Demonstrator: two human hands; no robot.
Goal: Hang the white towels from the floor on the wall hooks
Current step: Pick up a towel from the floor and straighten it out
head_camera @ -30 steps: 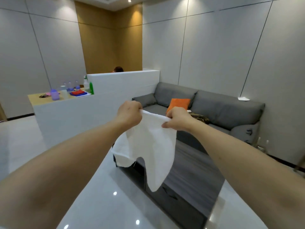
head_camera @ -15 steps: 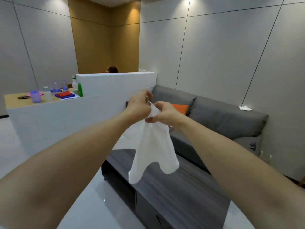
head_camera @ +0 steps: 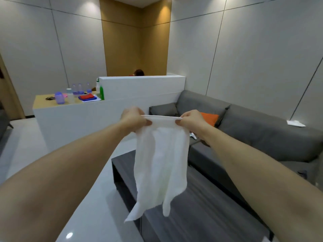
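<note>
A white towel (head_camera: 160,163) hangs in the air at chest height, in front of me. My left hand (head_camera: 133,117) pinches one end of its top edge and my right hand (head_camera: 189,118) pinches the other end. The top edge is stretched straight and level between the two hands. The cloth droops below in two loose tails over the coffee table. No wall hooks show in this view.
A dark low coffee table (head_camera: 201,206) stands right below the towel. A grey sofa (head_camera: 253,137) with an orange cushion (head_camera: 209,117) runs along the right wall. A white partition counter (head_camera: 87,116) with bottles and cloths is at left. Glossy white floor (head_camera: 90,206) lies between.
My hands have moved apart, pulling the towel's top edge taut and level. The view has swung a little to the left.
</note>
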